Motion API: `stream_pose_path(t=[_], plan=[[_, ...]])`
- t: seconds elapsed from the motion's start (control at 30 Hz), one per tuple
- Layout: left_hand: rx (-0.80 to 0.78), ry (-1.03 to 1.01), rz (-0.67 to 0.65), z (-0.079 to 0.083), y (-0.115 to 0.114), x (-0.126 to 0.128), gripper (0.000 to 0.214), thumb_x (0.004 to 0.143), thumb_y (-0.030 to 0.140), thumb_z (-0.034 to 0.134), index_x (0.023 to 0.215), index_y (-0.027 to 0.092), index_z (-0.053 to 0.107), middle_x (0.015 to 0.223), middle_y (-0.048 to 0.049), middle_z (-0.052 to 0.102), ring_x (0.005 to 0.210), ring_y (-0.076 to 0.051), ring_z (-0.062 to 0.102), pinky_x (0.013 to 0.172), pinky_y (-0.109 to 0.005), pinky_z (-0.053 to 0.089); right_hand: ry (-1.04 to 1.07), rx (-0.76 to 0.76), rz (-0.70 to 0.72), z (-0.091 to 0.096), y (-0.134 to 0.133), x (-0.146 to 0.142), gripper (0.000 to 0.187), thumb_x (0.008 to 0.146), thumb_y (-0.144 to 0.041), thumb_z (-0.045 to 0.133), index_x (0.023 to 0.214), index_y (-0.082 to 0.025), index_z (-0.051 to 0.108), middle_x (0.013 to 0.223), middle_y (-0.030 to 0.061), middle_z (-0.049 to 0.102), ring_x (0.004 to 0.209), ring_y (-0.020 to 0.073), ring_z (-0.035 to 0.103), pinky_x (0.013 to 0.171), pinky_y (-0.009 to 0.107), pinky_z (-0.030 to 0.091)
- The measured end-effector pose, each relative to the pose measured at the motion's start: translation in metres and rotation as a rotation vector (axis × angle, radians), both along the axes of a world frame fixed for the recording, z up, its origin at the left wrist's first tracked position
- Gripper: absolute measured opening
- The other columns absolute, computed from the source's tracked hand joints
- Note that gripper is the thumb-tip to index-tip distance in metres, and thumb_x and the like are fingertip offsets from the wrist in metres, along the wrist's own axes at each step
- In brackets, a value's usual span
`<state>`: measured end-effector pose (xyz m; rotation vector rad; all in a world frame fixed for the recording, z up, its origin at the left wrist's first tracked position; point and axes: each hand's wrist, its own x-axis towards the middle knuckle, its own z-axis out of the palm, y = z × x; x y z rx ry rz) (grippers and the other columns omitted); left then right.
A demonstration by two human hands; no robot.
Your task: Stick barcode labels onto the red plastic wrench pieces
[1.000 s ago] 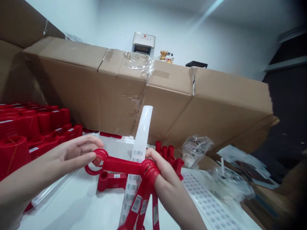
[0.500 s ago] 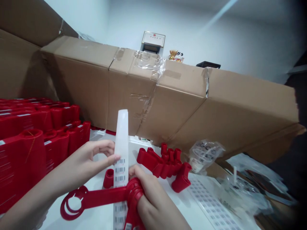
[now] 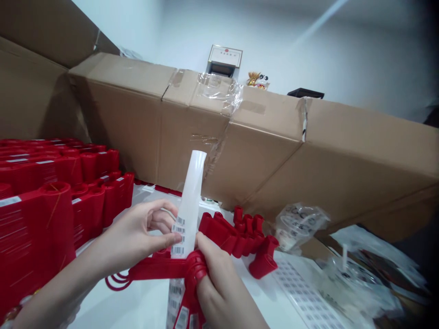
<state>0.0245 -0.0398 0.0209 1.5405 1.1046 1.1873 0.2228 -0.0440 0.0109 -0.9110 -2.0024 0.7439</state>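
A tall stack of red plastic parts [image 3: 41,219] is walling off your left hand [image 3: 133,233], red plastic pieces [image 3: 240,240] are crowding your right hand [image 3: 219,283], and a white barcode strip [image 3: 188,214] and red plastic bar [image 3: 157,269] are blocking the gap between; the white surface [image 3: 144,301] is lying open below.

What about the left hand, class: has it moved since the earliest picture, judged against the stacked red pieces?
Yes: the left hand has shifted rightward, farther from the stacked red pieces, and now pinches the white barcode strip.
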Motion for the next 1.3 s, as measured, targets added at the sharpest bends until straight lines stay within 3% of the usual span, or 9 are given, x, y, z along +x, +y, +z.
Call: stream_pose_path(t=[0.1,0.2,0.37,0.53,0.77,1.03,1.3], plan=[[0.041,0.01,-0.02,0.0,-0.001,0.002,0.024,0.088,0.037,0.073,0.101,0.023,0.058,0.084,0.0032,0.065,0.079,-0.017,0.064,0.073,-0.03,0.053,0.026,0.018,-0.002,-0.001,0.0,0.0,0.026,0.082,-0.007,0.044,0.083,-0.025,0.062,0.069,-0.0008,0.061,0.062,0.0168,0.054,0.055,0.025,0.048],[0.08,0.048,0.039,0.0,-0.001,0.004,0.023,0.093,0.045,0.066,0.099,0.024,0.061,0.091,0.0012,0.064,0.085,-0.018,0.064,0.072,-0.03,0.051,0.014,0.011,-0.021,-0.003,0.001,0.0,0.026,0.083,-0.006,0.045,0.083,-0.025,0.063,0.066,-0.0017,0.058,0.057,0.016,0.051,0.052,0.025,0.046],[0.085,0.062,0.081,0.0,0.002,0.004,0.025,0.09,0.047,0.071,0.092,0.024,0.065,0.089,0.0018,0.066,0.086,-0.019,0.065,0.076,-0.03,0.049,0.038,-0.001,-0.054,-0.002,-0.006,-0.003,0.025,0.085,-0.006,0.045,0.085,-0.024,0.063,0.069,-0.0011,0.061,0.06,0.0167,0.055,0.056,0.028,0.048],[0.001,-0.045,0.025,0.003,0.002,0.005,0.023,0.088,0.043,0.072,0.095,0.022,0.065,0.088,-0.0005,0.07,0.09,-0.023,0.069,0.082,-0.034,0.053,0.1,-0.018,-0.027,0.001,-0.012,-0.006,0.026,0.086,-0.006,0.042,0.085,-0.025,0.06,0.077,0.0012,0.065,0.069,0.0198,0.06,0.064,0.033,0.05],[0.071,0.054,0.141,0.001,-0.003,0.006,0.029,0.09,0.052,0.07,0.099,0.024,0.064,0.092,-0.0004,0.07,0.091,-0.023,0.066,0.081,-0.036,0.05,-0.045,-0.106,0.015,0.0,0.001,-0.002,0.028,0.084,0.002,0.038,0.085,-0.024,0.049,0.07,-0.0038,0.054,0.061,0.0149,0.05,0.063,0.028,0.047],[0.108,-0.073,0.083,0.0,-0.002,0.011,0.019,0.094,0.043,0.068,0.091,0.025,0.067,0.09,0.0025,0.066,0.091,-0.017,0.064,0.086,-0.03,0.049,-0.131,-0.116,-0.105,0.002,-0.004,-0.008,0.033,0.079,0.008,0.037,0.083,-0.025,0.039,0.075,-0.0024,0.055,0.071,0.0173,0.055,0.065,0.029,0.044],[0.012,-0.108,0.118,0.001,-0.001,0.015,0.014,0.086,0.035,0.076,0.083,0.023,0.071,0.079,0.0024,0.071,0.083,-0.017,0.069,0.08,-0.027,0.051,-0.235,-0.061,-0.167,-0.009,0.002,-0.008,0.03,0.078,0.004,0.04,0.088,-0.024,0.044,0.079,0.0009,0.056,0.076,0.021,0.059,0.07,0.033,0.046]])
